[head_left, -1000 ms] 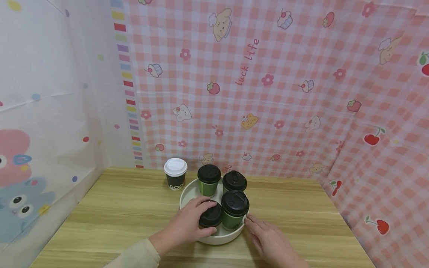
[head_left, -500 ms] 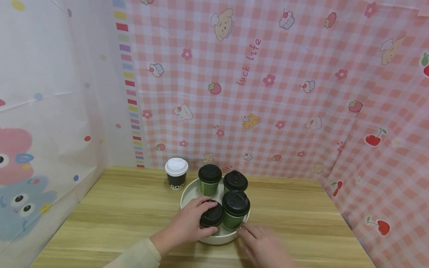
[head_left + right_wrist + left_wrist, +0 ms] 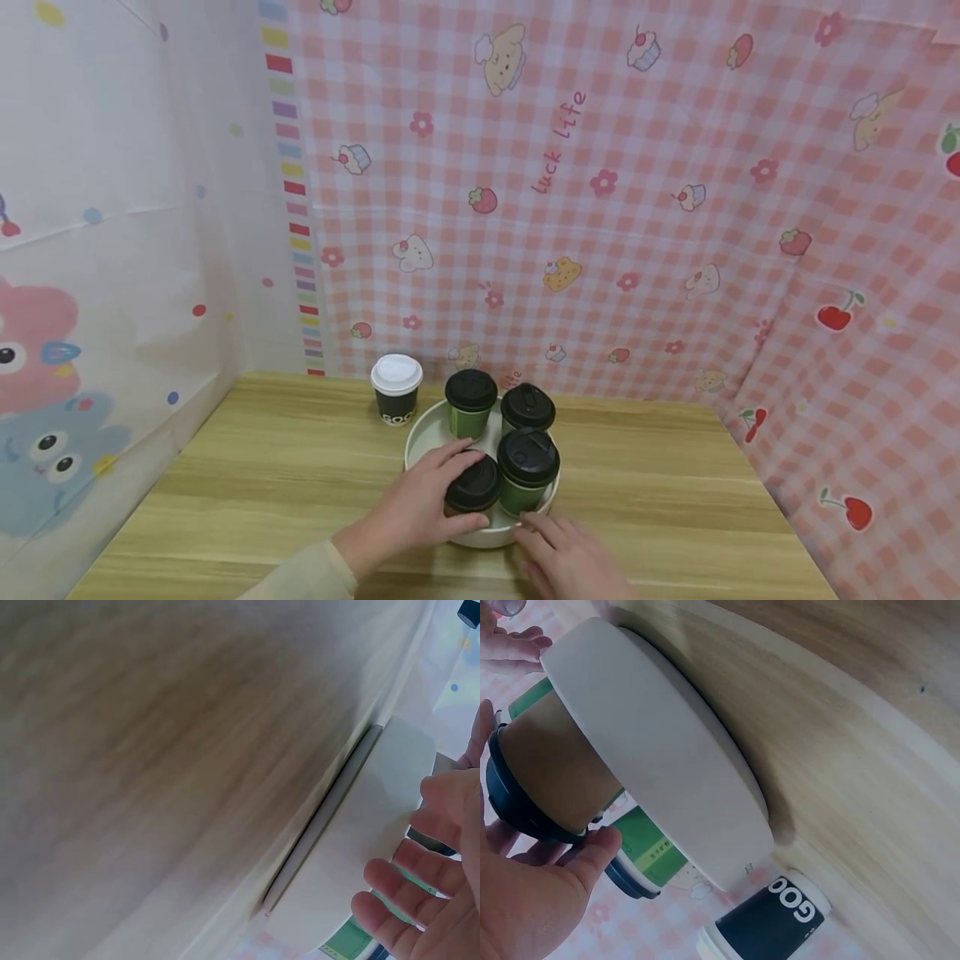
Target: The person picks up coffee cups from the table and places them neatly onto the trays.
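My left hand (image 3: 416, 504) holds a brown paper coffee cup (image 3: 555, 757) with a black lid, thumb and fingers spread around it. This cup stands at the front left of a round white tray (image 3: 486, 538). Behind and beside it in the tray are three green coffee cups with black lids: a front right cup (image 3: 525, 475), a back right cup (image 3: 528, 408) and a back left cup (image 3: 469, 408). My right hand (image 3: 570, 557) rests its fingertips at the tray's front right rim; in the right wrist view its fingers lie loosely bent along the outer wall.
A black coffee cup (image 3: 396, 396) with a white lid and "GOO" lettering stands on the wooden table (image 3: 660, 483), left of the tray. A pink checked cloth (image 3: 585, 225) hangs behind the table. A white printed cloth (image 3: 127, 275) hangs at the left.
My right hand has slid leftward along the tray's rim, from its right side toward the front. My left hand keeps its hold on the brown cup; the cups and tray have not visibly moved.
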Demonstrator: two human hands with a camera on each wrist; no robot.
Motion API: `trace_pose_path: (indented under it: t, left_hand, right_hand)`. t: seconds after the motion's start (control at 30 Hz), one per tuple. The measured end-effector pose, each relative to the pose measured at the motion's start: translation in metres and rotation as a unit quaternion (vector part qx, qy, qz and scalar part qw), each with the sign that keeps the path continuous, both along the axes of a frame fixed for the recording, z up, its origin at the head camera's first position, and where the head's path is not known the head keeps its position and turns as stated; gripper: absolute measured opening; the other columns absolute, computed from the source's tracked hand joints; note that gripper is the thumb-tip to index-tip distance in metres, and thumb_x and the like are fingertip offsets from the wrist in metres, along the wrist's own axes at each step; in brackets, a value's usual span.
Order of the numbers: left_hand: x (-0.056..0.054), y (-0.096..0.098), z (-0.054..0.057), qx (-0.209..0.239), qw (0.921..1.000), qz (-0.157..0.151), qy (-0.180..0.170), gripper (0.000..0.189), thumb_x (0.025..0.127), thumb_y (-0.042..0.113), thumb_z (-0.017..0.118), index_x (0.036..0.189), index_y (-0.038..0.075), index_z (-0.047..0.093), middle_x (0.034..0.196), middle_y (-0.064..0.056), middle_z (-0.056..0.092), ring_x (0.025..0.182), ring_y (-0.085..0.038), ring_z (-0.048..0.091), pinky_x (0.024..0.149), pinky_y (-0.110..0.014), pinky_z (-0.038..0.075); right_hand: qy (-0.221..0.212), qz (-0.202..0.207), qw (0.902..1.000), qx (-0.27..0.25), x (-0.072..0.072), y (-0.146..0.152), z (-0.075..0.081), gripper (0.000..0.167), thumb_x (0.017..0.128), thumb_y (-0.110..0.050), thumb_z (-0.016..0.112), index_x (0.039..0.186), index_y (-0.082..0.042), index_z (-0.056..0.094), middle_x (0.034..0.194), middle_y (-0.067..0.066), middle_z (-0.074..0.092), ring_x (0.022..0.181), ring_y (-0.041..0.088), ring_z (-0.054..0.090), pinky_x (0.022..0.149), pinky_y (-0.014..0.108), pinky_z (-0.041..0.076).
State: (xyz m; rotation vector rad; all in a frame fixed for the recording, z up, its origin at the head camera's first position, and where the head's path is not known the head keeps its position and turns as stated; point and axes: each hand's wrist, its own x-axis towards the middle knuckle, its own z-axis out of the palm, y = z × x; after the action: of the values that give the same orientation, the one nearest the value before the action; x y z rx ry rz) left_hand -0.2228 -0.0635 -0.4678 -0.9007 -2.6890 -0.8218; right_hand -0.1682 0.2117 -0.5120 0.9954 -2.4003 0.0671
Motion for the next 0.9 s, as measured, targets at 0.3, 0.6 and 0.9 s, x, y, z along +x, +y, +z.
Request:
trace_pose_path:
  t: [0.3, 0.6, 0.9]
  left_hand:
    - [0.010, -0.012, 0.004, 0.041, 0.9989, 0.021, -0.012, 0.088, 0.082, 0.052, 0.091, 0.156, 0.020, 0.055, 0.163, -0.012, 0.052, 0.145, -0.037, 0.056, 0.111, -0.059, 0.055]
    - [0.028, -0.048, 0.006, 0.042, 0.9972, 0.060, 0.015, 0.084, 0.084, 0.053, 0.089, 0.152, 0.015, 0.058, 0.157, -0.010, 0.058, 0.142, -0.035, 0.059, 0.110, -0.058, 0.055]
    - [0.036, -0.085, 0.005, 0.049, 0.9915, 0.111, 0.045, 0.068, 0.088, 0.039, 0.089, 0.144, 0.011, 0.064, 0.145, -0.010, 0.067, 0.135, -0.033, 0.064, 0.108, -0.056, 0.057]
  right_hand:
    - [-0.010, -0.013, 0.9999, 0.000, 0.003, -0.001, 0.002, 0.047, 0.084, -0.031, 0.091, 0.127, -0.021, 0.074, 0.129, -0.003, 0.074, 0.112, 0.015, 0.069, 0.092, 0.034, 0.062]
    - [0.020, -0.004, 0.9998, -0.004, 0.000, -0.001, -0.002, 0.046, 0.082, -0.032, 0.092, 0.124, -0.021, 0.076, 0.126, -0.002, 0.074, 0.116, 0.017, 0.067, 0.095, 0.035, 0.062]
    - [-0.034, -0.020, 0.9992, -0.003, 0.003, -0.002, 0.001, 0.041, 0.089, -0.030, 0.087, 0.126, -0.020, 0.075, 0.128, -0.002, 0.073, 0.118, 0.018, 0.066, 0.096, 0.040, 0.062]
